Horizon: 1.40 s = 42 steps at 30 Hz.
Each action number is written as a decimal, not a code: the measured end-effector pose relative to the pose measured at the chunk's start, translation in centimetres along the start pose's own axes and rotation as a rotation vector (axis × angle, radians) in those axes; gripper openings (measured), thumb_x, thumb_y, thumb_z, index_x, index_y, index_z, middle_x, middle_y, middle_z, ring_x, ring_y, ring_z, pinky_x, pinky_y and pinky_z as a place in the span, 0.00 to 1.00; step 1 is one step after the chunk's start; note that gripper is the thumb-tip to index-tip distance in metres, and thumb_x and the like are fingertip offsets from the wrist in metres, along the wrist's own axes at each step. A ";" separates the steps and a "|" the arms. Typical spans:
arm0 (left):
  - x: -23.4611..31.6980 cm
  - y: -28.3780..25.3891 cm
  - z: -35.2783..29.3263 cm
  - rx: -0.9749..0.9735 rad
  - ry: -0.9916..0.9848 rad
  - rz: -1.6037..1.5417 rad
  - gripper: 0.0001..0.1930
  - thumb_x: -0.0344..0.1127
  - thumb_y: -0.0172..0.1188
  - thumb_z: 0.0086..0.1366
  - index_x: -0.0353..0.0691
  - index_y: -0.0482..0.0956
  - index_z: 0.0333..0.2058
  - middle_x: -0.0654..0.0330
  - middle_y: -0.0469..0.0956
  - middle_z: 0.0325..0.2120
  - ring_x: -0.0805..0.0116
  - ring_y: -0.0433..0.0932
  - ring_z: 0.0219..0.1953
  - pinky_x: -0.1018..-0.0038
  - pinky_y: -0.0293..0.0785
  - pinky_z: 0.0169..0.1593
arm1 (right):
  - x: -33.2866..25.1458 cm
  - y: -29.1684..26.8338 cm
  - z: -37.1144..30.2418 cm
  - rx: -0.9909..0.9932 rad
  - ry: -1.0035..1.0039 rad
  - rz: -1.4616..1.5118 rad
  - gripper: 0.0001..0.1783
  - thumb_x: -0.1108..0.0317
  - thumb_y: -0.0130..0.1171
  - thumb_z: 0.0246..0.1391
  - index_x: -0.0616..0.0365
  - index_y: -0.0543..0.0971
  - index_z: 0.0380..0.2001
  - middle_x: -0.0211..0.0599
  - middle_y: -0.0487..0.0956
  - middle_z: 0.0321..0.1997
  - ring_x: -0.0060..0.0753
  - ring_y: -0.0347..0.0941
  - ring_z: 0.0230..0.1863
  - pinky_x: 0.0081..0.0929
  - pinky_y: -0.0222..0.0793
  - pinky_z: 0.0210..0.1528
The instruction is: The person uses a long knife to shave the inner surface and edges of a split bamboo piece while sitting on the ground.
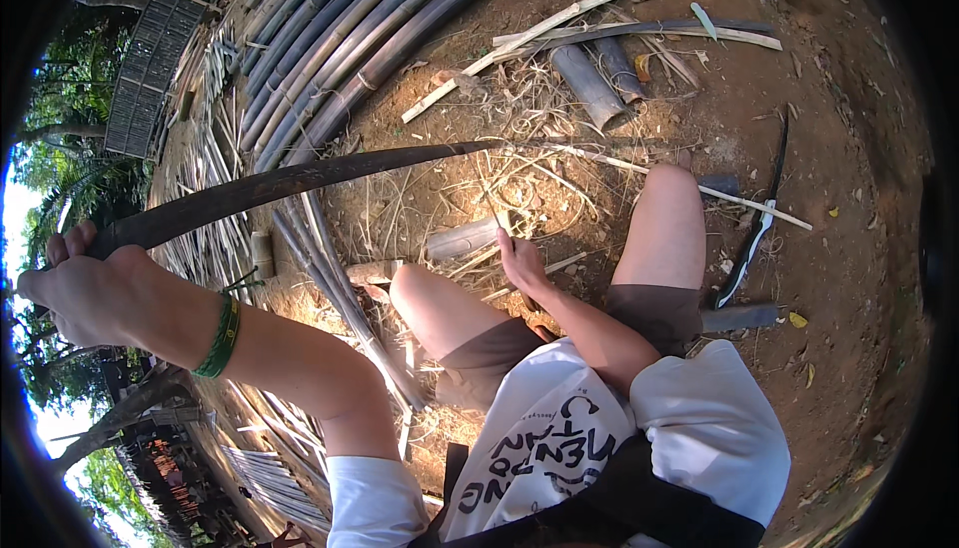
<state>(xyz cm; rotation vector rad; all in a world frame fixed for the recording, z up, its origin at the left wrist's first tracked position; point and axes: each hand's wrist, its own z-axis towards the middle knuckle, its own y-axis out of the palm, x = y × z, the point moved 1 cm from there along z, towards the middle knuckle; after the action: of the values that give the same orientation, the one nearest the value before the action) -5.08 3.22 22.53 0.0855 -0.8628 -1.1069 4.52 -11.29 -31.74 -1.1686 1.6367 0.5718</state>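
My left hand [85,283], raised at the far left, is closed around the wide end of a long dark bamboo strip [290,176]. The strip runs across the view to the right and looks narrower toward its far end, above my knees. Between my knees, my right hand [521,263] is closed on a slim knife-like tool [494,210]; a thin part sticks up past the fingers, and its exact kind is unclear. A short split bamboo piece [462,239] lies just left of this hand. Pale shavings [499,173] are scattered below the strip.
Long bamboo poles [370,38] lie side by side at the upper left. Cut strips [539,43] and short bamboo tubes [587,83] rest on the dirt ahead. A long dark object with a white part [754,248] lies right of my knee, near another bamboo piece [739,317].
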 end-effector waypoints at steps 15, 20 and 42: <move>1.8 -3.1 0.4 -0.606 0.132 -0.140 0.33 0.60 0.38 0.72 0.27 0.72 0.39 0.50 0.74 0.30 0.57 0.75 0.26 0.63 0.77 0.37 | -18.5 -2.8 -8.6 -0.188 -0.365 0.277 0.28 0.49 0.49 0.65 0.64 0.75 0.24 0.45 0.72 0.14 0.45 0.70 0.17 0.40 0.62 0.24; -0.9 -4.7 4.0 -0.717 0.308 -0.296 0.41 0.75 0.38 0.60 0.32 0.72 0.30 0.51 0.73 0.25 0.63 0.73 0.20 0.75 0.74 0.24 | -26.9 -5.3 -12.8 -0.347 -0.552 0.419 0.25 0.49 0.53 0.64 0.63 0.74 0.25 0.42 0.72 0.14 0.44 0.70 0.15 0.39 0.62 0.21; 2.5 -1.7 -2.3 -0.374 0.518 0.173 0.43 0.75 0.26 0.64 0.35 0.69 0.20 0.56 0.68 0.13 0.71 0.68 0.13 0.81 0.66 0.14 | -31.2 -7.7 -14.0 -0.312 -0.728 0.302 0.26 0.48 0.55 0.61 0.61 0.71 0.23 0.44 0.72 0.11 0.51 0.73 0.15 0.43 0.67 0.20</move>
<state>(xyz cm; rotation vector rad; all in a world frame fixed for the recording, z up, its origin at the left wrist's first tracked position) -4.45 -0.42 21.60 -0.0150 -0.1901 -1.0016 6.02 -12.74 3.24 -0.7778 1.1073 1.3103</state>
